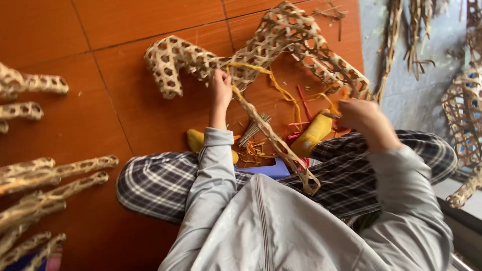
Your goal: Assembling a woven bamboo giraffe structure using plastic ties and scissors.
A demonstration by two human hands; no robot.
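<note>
The large open-weave bamboo lattice figure [261,50] is laid flat on the orange tiled floor [125,30], just in front of the crossed legs in checked trousers [160,185], so that it can be reached without leaning. Its two thick limbs are spread out: one runs to the upper right, the other bends to the left and ends in a short hooked part. A long narrow woven strip [273,140] goes out from the middle of the figure; its long axis runs diagonally, from the upper left down to the lower right, and its free end is pointed toward the lap.

The left hand [220,88] is closed on the upper end of this strip, where it meets the figure, and loose yellow strands [273,83] are seen just beside the fingers. It seems that the joint is held steady in this way. The right hand [359,118] is blurred; the fingers are curled, perhaps around a thin dark piece, but how tight the grip is cannot be told.

Yellow socks [311,135] are near scattered red and orange scraps [301,108]. More woven bamboo limbs [45,175] are laid at the left, well apart.
</note>
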